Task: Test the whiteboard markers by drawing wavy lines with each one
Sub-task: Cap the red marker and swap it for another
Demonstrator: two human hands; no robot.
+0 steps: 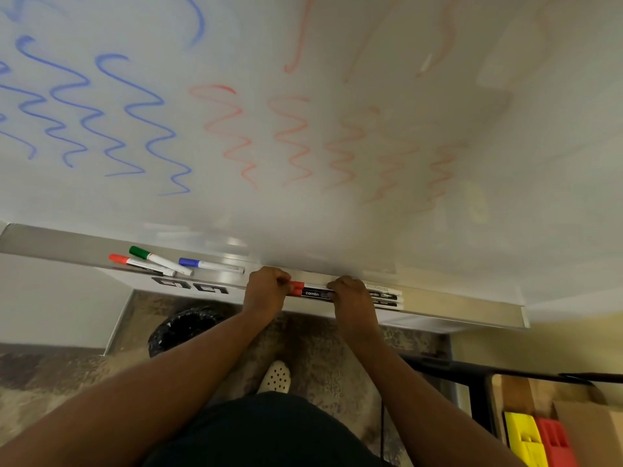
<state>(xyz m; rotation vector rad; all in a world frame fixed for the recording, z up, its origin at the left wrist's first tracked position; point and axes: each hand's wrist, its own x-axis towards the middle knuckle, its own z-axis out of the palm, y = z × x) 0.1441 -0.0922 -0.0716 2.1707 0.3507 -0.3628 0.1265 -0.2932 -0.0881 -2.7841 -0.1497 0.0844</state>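
Whiteboard (303, 210) is covered w/ blue wavy lines (101, 109) at left and fainter red wavy lines (290, 139) toward center. On its metal tray (455, 303), a bundle of red-capped markers (315, 293) is gripped by both hands: left hand (268, 291) is curled round the cap end, right hand (350, 293) is clenched round the barrels. Further left on the tray, 3 loose markers are seen: red marker (135, 263), green marker (158, 259), blue marker (209, 264).
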